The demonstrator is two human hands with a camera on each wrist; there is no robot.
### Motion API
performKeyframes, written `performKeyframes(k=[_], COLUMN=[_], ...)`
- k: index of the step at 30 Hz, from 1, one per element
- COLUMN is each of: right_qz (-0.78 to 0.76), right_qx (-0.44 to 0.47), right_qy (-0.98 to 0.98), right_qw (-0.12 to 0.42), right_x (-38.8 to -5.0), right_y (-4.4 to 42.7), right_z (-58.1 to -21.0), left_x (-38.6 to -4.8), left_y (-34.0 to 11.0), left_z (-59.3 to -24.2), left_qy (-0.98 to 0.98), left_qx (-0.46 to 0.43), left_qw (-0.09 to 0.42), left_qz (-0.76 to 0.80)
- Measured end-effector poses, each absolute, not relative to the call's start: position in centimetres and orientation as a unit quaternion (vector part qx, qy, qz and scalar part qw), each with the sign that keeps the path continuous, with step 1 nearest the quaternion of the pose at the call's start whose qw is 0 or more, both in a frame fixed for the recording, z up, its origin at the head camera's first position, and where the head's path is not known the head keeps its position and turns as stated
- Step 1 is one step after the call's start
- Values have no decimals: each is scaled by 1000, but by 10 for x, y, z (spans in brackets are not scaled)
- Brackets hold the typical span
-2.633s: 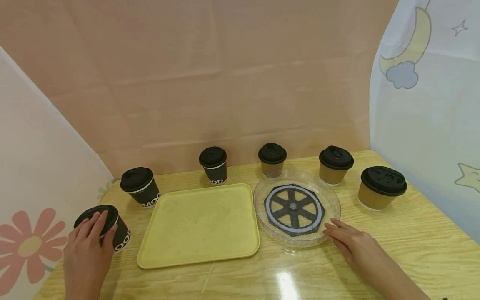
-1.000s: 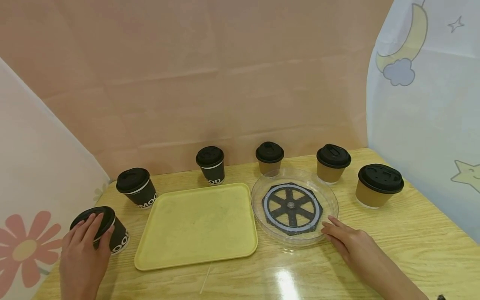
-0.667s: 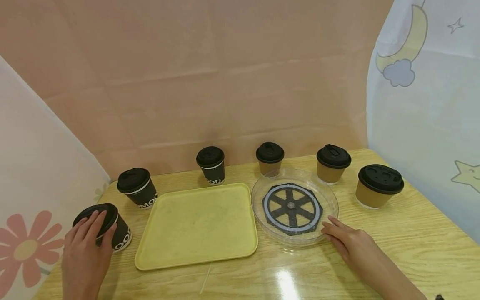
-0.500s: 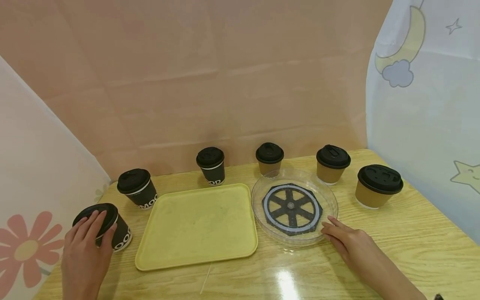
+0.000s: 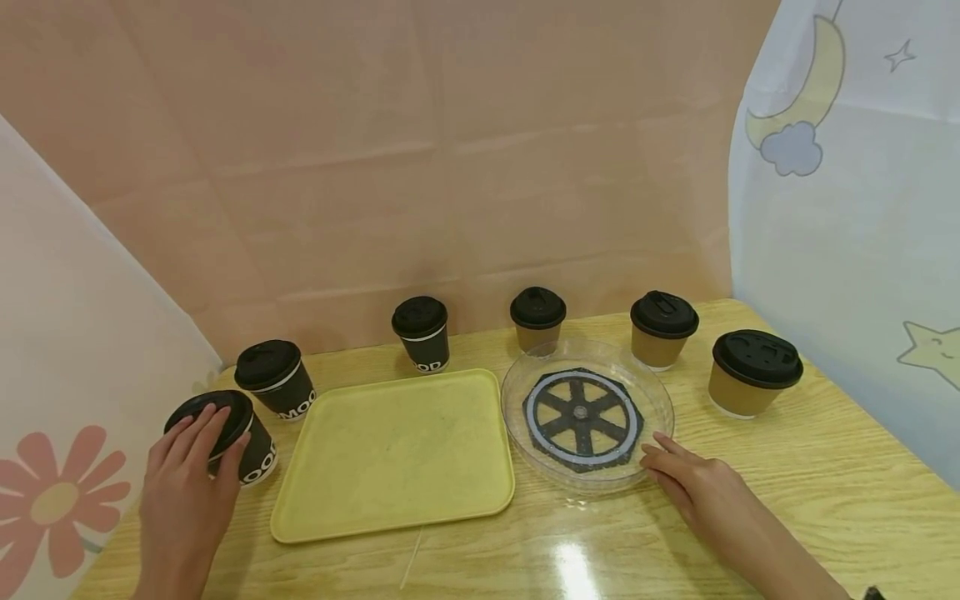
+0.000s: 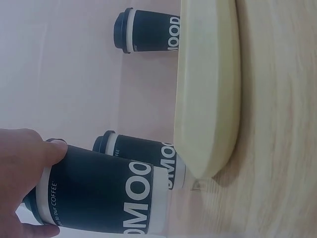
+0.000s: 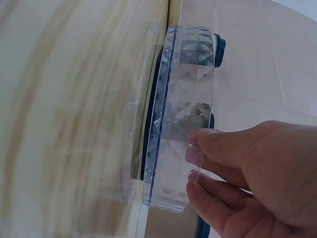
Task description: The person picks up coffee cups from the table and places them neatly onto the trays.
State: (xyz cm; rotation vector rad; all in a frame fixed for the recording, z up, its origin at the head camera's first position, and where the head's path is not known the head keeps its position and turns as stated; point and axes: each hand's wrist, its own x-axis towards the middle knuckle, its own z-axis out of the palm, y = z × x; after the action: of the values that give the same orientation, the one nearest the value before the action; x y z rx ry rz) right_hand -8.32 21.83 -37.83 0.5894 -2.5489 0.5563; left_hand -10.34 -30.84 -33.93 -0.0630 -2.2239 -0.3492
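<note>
At the left of the head view, my left hand (image 5: 187,492) grips a black lidded cup (image 5: 258,450) from above, fingers over the lid. The left wrist view shows thumb and fingers round the lid end of this cup (image 6: 99,188). My right hand (image 5: 708,492) pinches the near right rim of a clear round dish (image 5: 660,408); in the right wrist view the fingers (image 7: 208,193) and thumb hold its clear wall (image 7: 183,84). A black wheel-shaped piece with a pale ring (image 5: 581,421) shows within the dish's outline. The palm side of my left hand is hidden in the head view.
A yellow tray (image 5: 393,458) lies between the hands. Behind it stand two black cups (image 5: 288,392) (image 5: 427,346). Three brown cups with black lids (image 5: 538,333) (image 5: 660,342) (image 5: 742,392) stand behind and right of the dish. A pink cloth backdrop (image 5: 450,167) rises at the table's back.
My left hand and its black cup have moved right and a little away from me, closer to the cup behind. My right hand keeps its hold on the dish rim, nearly unmoved.
</note>
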Motion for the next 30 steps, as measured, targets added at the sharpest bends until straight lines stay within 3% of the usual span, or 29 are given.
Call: performKeyframes(k=[30], right_qz=[203], right_qx=[214], right_qy=[-929], right_qw=[222], right_x=[-83], right_y=[218], right_z=[-378], left_x=[-112], left_y=[-294], left_z=[-330], left_qy=[-889], left_qx=[-47], left_qw=[433], left_qz=[-139])
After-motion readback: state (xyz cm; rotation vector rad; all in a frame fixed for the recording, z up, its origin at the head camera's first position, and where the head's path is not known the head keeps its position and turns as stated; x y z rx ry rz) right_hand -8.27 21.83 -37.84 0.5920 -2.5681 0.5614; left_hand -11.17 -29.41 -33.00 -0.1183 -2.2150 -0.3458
